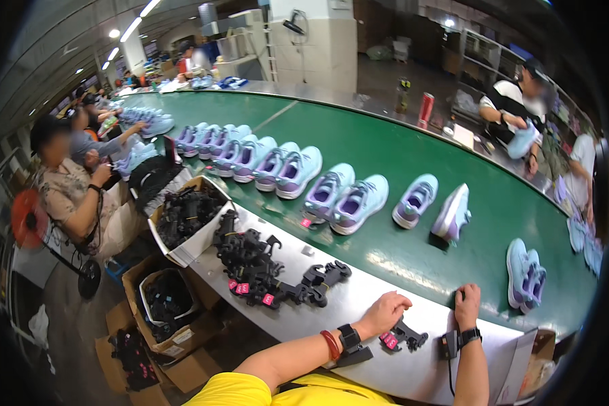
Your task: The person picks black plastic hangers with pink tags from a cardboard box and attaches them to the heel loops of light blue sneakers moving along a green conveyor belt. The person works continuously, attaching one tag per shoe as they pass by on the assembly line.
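My left hand is bent over a black plastic piece with a pink tag, at the metal table edge. Its fingers are drawn together at the top of the piece, and their undersides are hidden. Further right, my right hand is curled at the belt's near edge, with a small dark thing at its fingertips that I cannot make out. Beyond my hands, a pale blue and lilac sneaker lies tilted on its side. Another sneaker stands upright beside it. A pair of sneakers sits to the right.
Tangled black plastic pieces are heaped on the metal ledge, beside a full white box. Cartons stand below. Paired sneakers line the green belt. A co-worker across it holds a shoe; others sit at left.
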A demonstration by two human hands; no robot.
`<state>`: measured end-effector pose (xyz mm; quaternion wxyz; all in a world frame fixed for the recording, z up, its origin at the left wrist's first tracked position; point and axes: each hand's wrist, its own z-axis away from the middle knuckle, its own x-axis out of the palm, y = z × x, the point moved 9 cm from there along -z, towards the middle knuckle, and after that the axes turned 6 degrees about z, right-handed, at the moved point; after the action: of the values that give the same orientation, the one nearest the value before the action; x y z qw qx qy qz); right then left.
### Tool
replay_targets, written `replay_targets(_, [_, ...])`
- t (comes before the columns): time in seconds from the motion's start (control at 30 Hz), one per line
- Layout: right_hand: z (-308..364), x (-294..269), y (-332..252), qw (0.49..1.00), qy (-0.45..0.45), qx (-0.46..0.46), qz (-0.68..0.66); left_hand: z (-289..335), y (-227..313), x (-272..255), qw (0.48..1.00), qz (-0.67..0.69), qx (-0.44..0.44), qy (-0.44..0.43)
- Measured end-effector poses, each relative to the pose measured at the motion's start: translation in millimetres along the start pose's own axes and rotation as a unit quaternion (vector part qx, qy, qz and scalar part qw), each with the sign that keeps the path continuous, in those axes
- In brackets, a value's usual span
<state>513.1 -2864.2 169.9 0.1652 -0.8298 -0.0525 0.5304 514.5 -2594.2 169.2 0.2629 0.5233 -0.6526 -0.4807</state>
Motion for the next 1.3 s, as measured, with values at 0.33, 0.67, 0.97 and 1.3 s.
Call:
replay_targets(0.33, [-10.2,-3.5,-6.6,0.999,-0.018,0.033,0.005,-5.6,7.9,-3.6,1.000,-0.028,-0.005,-0.011])
replay_targets(0.67, [-8.8,-8.0,-6.9,1.000,-0.004,0.021,0.014,-19.9,-0.8,3.7,0.990,-0.046,-0.120,-0.062])
replay_targets(0.97, [-8.9,-9.5,-9.8,0.999,-0.039,0.005,-0.018,-130.0,-27.7,-48.7,0.960,-0.260,-0.032,-0.100])
replay_targets(1.3, [-108.8,65.8,-47.5,0.958,-0.103,0.087,-0.255,-223.0,-59.6,-87.6,0.909,-0.386,0.051,-0.152])
